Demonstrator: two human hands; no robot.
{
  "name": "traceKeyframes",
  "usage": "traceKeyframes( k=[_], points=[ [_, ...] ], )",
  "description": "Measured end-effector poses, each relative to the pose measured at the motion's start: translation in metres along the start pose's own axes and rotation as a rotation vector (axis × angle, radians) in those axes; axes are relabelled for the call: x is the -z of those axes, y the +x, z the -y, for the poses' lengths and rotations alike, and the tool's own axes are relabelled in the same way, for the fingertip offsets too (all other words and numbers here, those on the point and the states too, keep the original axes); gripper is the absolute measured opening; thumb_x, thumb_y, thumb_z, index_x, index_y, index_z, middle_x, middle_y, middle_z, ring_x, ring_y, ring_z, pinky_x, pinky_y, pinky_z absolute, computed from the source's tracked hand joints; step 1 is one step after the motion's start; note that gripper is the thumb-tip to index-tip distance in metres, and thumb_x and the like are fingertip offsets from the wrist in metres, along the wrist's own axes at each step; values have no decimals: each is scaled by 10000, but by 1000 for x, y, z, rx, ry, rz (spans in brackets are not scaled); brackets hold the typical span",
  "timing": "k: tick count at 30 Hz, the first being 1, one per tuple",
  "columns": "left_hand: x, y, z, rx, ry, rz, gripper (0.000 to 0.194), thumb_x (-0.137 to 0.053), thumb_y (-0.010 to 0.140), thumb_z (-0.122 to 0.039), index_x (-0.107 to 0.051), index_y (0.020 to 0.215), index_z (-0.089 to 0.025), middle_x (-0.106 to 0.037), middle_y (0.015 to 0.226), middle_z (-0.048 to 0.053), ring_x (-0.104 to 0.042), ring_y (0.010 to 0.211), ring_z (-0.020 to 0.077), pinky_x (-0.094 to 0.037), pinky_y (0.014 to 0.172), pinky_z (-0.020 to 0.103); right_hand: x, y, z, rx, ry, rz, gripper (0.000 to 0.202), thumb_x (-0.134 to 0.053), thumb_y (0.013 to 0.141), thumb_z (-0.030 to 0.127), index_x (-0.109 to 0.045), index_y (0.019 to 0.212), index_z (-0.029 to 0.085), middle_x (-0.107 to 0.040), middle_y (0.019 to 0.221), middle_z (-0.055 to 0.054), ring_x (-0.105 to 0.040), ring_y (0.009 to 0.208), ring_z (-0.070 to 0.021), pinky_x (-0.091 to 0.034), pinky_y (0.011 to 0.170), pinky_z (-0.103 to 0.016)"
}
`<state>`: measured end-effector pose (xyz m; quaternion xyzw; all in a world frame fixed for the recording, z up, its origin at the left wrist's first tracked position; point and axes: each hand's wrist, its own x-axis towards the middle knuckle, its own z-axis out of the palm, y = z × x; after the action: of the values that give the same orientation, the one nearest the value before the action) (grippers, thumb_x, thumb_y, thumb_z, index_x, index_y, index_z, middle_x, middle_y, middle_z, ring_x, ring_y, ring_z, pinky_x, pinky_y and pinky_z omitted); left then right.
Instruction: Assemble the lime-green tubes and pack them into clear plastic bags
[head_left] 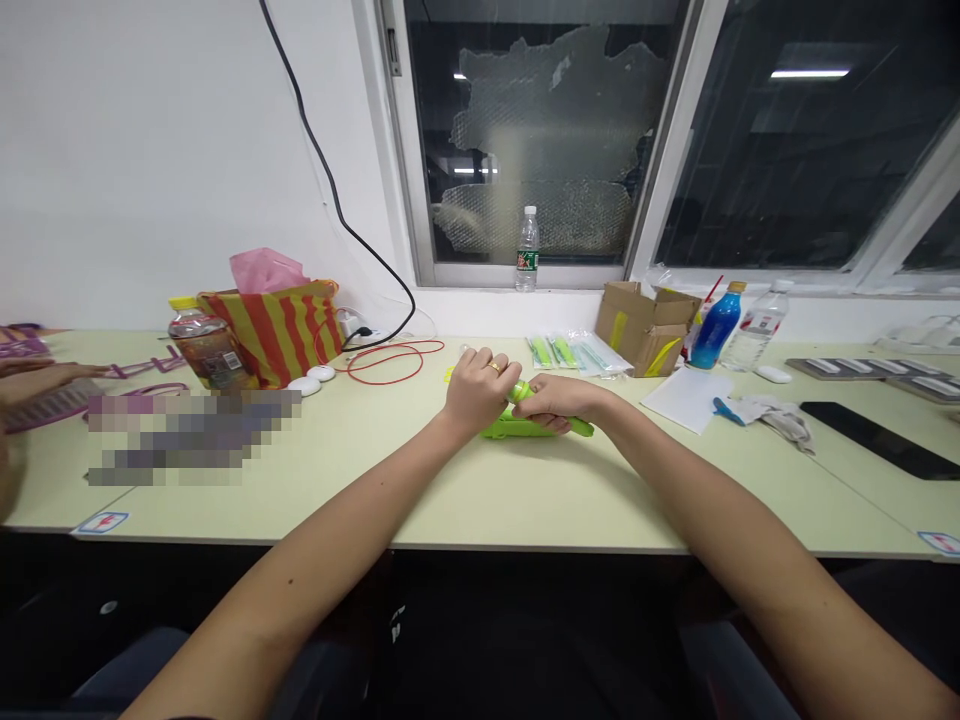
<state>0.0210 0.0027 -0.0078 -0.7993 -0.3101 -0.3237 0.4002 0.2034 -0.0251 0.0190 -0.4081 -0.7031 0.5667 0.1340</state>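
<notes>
My left hand (pixel 478 388), with a ring on one finger, is closed around one end of a bright green plastic stick-like object (pixel 520 391). A small yellow bit shows at the far side of that hand. My right hand (pixel 561 398) is closed on the same object from the right, and its green end sticks out past the palm. Below and behind both hands is a longer green plastic piece (pixel 517 426), partly hidden; I cannot tell whether it is joined to the held part. Both hands are just above the table (pixel 480 500).
Clear bags with green items (pixel 559 352) lie behind my hands, beside an open cardboard box (pixel 643 335). Farther right are a blue bottle (pixel 716 330), a glove (pixel 772 415) and a black phone-like slab (pixel 881 440). At left, another person's hand (pixel 45 380) is near purple parts; a drink bottle (pixel 214 350) stands there.
</notes>
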Motion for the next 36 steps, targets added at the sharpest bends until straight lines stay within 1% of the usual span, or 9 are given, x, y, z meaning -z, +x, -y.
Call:
traceKeyframes(
  k=[3, 10, 16, 20, 23, 26, 29, 32, 36],
  points=[
    [1, 1, -2, 29, -2, 83, 230, -488, 736, 1, -591, 789, -198, -577, 727, 90, -492, 750, 247, -255, 655, 379, 0, 0, -1, 29, -201, -163, 286, -570, 742, 254, -366, 546, 211, -375, 421, 51, -334, 385, -74, -272, 369, -219],
    [11, 8, -9, 175, 3, 303, 271, -520, 678, -28, -609, 890, -171, -635, 790, 110, -585, 820, 286, -333, 702, 382, -12, 11, 0, -21, -994, -807, 147, -652, 716, 289, -537, 723, 198, -597, 695, -35, -500, 571, -149, -247, 496, -265],
    [19, 11, -12, 419, -66, 574, 246, -511, 725, -79, -619, 926, -172, -658, 741, 93, -627, 693, 265, -356, 621, 341, -20, 24, -8, 52, -1360, -901, 103, -543, 872, 243, -610, 930, 191, -679, 789, -86, -603, 714, -209, -253, 570, -287],
    [17, 9, -11, 418, -45, 532, 229, -501, 759, -72, -620, 927, -172, -655, 755, 99, -622, 718, 272, -360, 639, 354, -17, 23, -8, 108, -1310, -917, 92, -548, 869, 231, -597, 934, 190, -689, 824, -84, -619, 763, -218, -280, 581, -275],
    [13, 6, -8, 268, 9, 338, 235, -443, 823, -42, -621, 899, -175, -650, 826, 128, -593, 846, 285, -354, 721, 391, -5, 14, -3, 140, -960, -707, 178, -613, 839, 336, -574, 904, 175, -681, 799, -71, -615, 689, -188, -332, 552, -249],
    [9, 5, -6, 150, 8, 171, 236, -419, 877, -64, -611, 830, -193, -622, 793, 117, -545, 822, 267, -322, 739, 403, 15, 4, -5, 158, -380, -95, 327, -550, 878, 478, -555, 866, 151, -646, 671, -33, -559, 501, -128, -392, 477, -236],
    [8, 5, -8, 97, -30, 44, 249, -409, 908, -94, -596, 787, -207, -587, 738, 94, -498, 758, 243, -290, 715, 397, 29, 1, -14, 194, 15, 193, 342, -496, 899, 472, -554, 897, 135, -567, 526, 27, -440, 339, -99, -372, 364, -231],
    [6, 5, -9, 69, -59, -15, 254, -404, 912, -101, -592, 782, -211, -576, 733, 89, -476, 745, 233, -273, 713, 399, 33, 4, -21, 180, 152, 293, 315, -556, 870, 446, -548, 864, 131, -536, 470, 44, -399, 288, -97, -338, 300, -224],
    [2, 2, -4, 80, -66, 45, 234, -432, 847, -48, -596, 789, -204, -572, 725, 96, -484, 752, 244, -268, 705, 399, 29, 3, -14, 163, 80, 175, 320, -640, 841, 428, -526, 728, 151, -511, 484, 47, -453, 347, -83, -391, 369, -215]
  ],
)
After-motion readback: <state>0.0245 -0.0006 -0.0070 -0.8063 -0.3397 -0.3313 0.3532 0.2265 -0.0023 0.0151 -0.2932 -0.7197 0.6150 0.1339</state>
